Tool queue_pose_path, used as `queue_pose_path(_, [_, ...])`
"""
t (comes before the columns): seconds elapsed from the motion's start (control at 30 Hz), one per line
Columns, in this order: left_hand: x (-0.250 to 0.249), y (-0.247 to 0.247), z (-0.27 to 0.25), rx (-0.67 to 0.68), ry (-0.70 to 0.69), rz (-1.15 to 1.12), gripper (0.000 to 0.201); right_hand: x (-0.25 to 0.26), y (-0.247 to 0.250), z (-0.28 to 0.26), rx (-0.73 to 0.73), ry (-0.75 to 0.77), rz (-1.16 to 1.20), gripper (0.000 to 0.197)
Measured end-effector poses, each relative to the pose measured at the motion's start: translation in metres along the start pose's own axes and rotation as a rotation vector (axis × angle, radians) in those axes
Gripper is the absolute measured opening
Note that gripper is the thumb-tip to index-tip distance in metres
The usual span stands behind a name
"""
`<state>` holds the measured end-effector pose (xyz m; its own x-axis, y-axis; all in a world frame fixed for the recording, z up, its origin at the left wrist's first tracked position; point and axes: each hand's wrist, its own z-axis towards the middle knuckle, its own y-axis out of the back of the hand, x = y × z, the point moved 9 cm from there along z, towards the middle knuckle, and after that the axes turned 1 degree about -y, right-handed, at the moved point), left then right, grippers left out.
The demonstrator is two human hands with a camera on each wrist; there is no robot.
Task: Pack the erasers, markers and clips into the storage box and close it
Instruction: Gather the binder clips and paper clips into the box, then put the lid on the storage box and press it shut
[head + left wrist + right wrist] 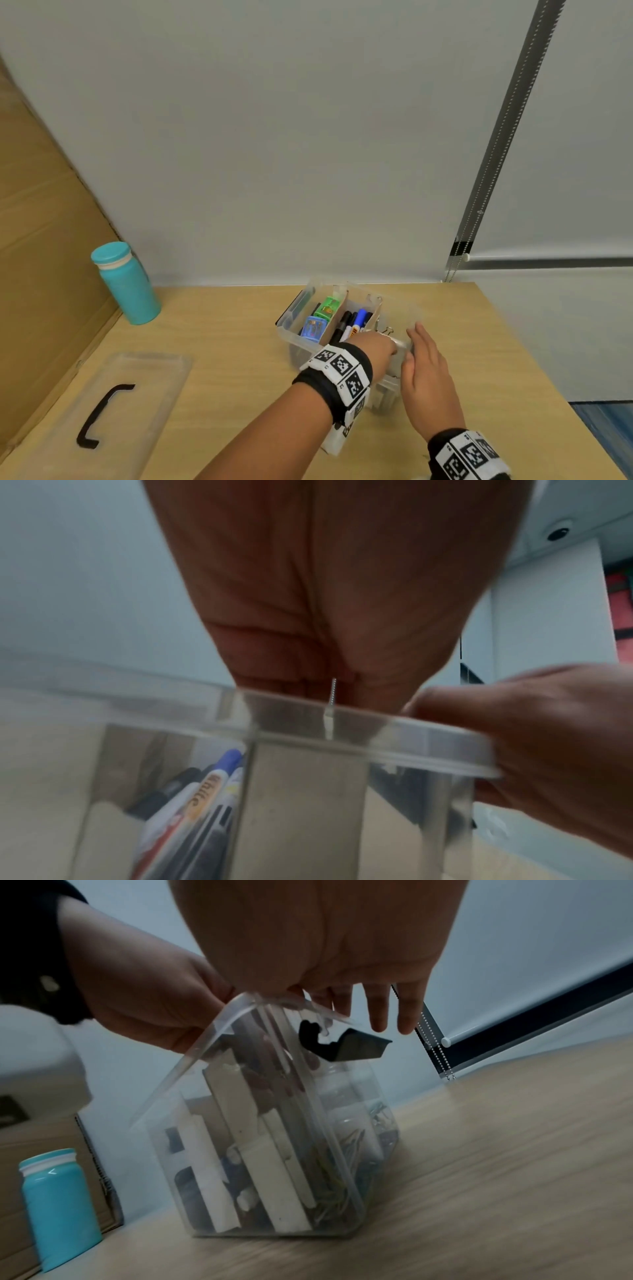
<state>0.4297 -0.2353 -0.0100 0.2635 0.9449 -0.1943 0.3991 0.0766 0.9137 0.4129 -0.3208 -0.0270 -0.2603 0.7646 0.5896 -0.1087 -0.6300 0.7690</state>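
At bench centre, left hand (pixel 376 346) gripping storage box (pixel 291 329) rim, right hand (pixel 424 370) resting flat, fingers straight. Thin plastic flexing, slippery; lid (pixel 113 404) best taken by edges.

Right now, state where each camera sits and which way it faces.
Head: above, facing down at table, storage box, lid; both forearms show.
Left wrist: low, facing along left hand at box rim.
Right wrist: low, facing along right hand at box.
Shared: markers, teal bottle.
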Motion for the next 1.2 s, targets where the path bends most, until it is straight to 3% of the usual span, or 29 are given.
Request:
queue_pose_path(0.1, [0.004, 0.002, -0.013, -0.039, -0.033, -0.057, 0.056, -0.003, -0.001, 0.001, 0.005, -0.004, 0.003, 0.048])
queue_pose_path(0.23, [0.02, 0.007, -0.053, -0.245, -0.153, -0.267, 0.061, -0.004, -0.003, 0.001, -0.013, 0.009, -0.005, 0.055])
queue_pose_path(0.33, [0.051, 0.013, -0.09, -0.444, -0.172, -0.485, 0.056, -0.008, -0.004, 0.002, -0.005, -0.022, -0.037, 0.048])
queue_pose_path(0.43, [0.106, 0.01, -0.132, -0.614, -0.059, -0.573, 0.05, -0.001, 0.001, -0.001, -0.005, -0.055, -0.14, 0.049])
queue_pose_path(0.53, [0.182, -0.011, -0.184, -0.741, 0.178, -0.569, 0.042, 0.043, 0.003, -0.009, -0.045, 0.033, -0.159, 0.048])
queue_pose_path(0.67, [0.299, -0.067, -0.25, -0.68, 0.67, -0.564, 0.044, 0.132, -0.03, -0.027, -0.039, 0.328, -0.165, 0.047])
queue_pose_path(0.8, [0.387, -0.119, -0.301, -0.551, 1.031, -0.613, 0.054, 0.206, -0.119, -0.059, 0.215, 0.611, -0.114, 0.038])
queue_pose_path(0.9, [0.419, -0.145, -0.316, -0.428, 1.144, -0.63, 0.059, 0.239, -0.191, -0.081, 0.476, 0.724, -0.05, 0.04])
queue_pose_path(1.0, [0.423, -0.158, -0.315, -0.36, 1.145, -0.662, 0.056, 0.247, -0.248, -0.095, 0.734, 0.673, -0.124, 0.048])
queue_pose_path(1.07, [0.414, -0.16, -0.315, -0.381, 1.14, -0.717, 0.057, 0.245, -0.268, -0.1, 0.829, 0.608, -0.179, 0.052])
queue_pose_path(1.2, [0.397, -0.158, -0.32, -0.547, 1.159, -0.855, 0.056, 0.246, -0.281, -0.095, 0.873, 0.521, -0.081, 0.057])
